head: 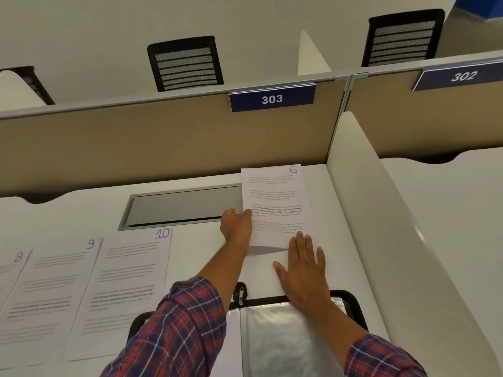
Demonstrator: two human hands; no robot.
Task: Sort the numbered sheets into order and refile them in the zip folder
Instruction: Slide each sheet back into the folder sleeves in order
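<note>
Head view looks down on a white desk [196, 246] where sheet 6 [275, 197] lies toward the far right corner, its top edge close to the tan partition [136, 145] and its right side near the white side divider [381, 213]. A handwritten blue "6" sits in its top right corner; the printed paragraphs are too small to read. The left hand [236, 227] holds this sheet at its left edge, fingers curled onto the paper, with a shadow under the edge just nearer than the hand. The right hand [302, 265] lies flat on the sheet's lower part, fingers straight and slightly spread, gripping nothing.

The zip folder [351, 300] lies open at the near edge of the desk, right of middle, under the right forearm. It has a black rim, shiny clear pockets and a metal zipper pull [241, 295] at its far left corner.

Along the near left part of the desk, sheet 10 [125, 289], sheet 9 [51, 295] and sheet 8 [8, 270] lie face up in a row, overlapping, each with its number handwritten in blue at the top right; sheet 8 is cut off by the frame.

A grey cable flap [185, 206] is set into the desk, with sheet 6 overlapping its right end. Blue labels on the partition read "303" [272, 98] and "302" [462, 76]. Both forearms wear plaid sleeves [185, 330]
</note>
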